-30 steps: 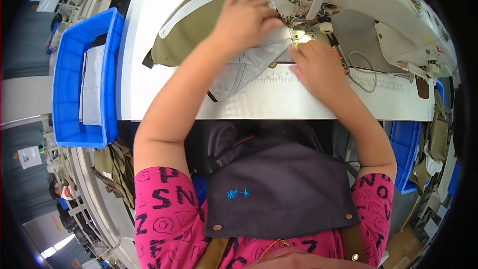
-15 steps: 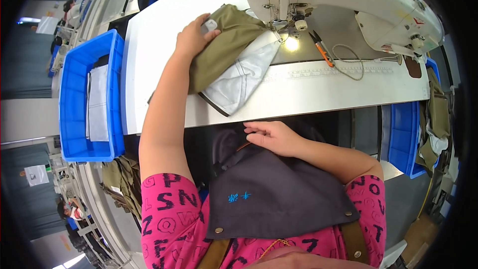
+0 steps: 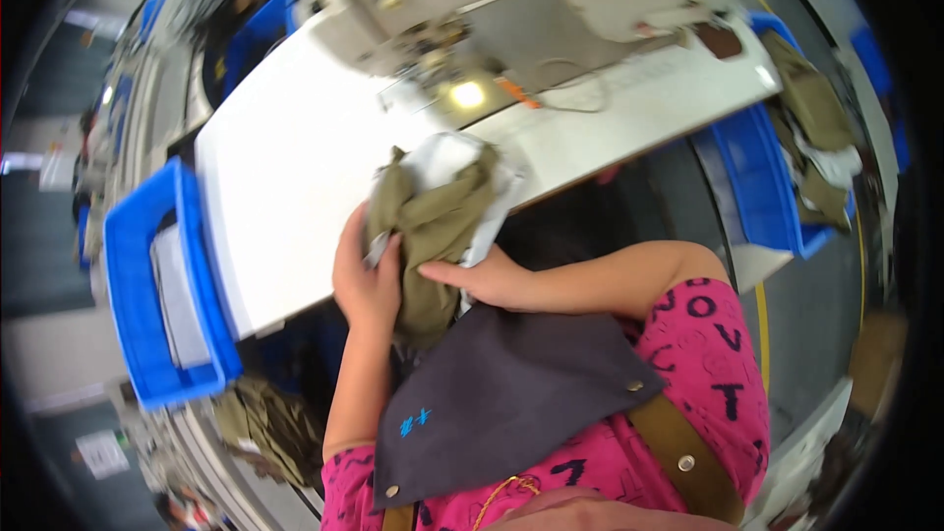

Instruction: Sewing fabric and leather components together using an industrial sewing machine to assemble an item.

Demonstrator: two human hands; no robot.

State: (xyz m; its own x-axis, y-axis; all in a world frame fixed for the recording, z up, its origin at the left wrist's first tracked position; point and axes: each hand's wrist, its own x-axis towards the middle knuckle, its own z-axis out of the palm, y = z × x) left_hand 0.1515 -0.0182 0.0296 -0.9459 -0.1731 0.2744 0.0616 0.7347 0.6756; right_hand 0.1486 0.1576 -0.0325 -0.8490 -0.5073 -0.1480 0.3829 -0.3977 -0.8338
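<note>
Bunched between my hands is an olive-green and white fabric piece [image 3: 438, 221], held at the table's front edge. My left hand [image 3: 368, 280] grips its left side, thumb on top of the olive cloth. On the other side my right hand [image 3: 489, 278] pinches the cloth, its thumb over the olive part and its fingers partly hidden below. The lower end of the cloth hangs over my dark apron [image 3: 511, 374]. Beyond the cloth, apart from it, is the needle area of a white sewing machine [image 3: 433, 59], blurred, with its lamp lit.
Orange-handled thread snips [image 3: 517, 92] and a loose cord [image 3: 580, 106] lie beside the machine on the white table [image 3: 280, 177]. A blue bin [image 3: 221, 300] with pale fabric stands left. Another blue bin [image 3: 752, 177] stands right, with olive cloth [image 3: 816, 108] beside it. More olive cloth [image 3: 265, 428] hangs lower left.
The fabric piece has come away from the machine needle toward me. My left hand has drawn back with it, and my right hand has risen from my lap to grip it. The view has turned.
</note>
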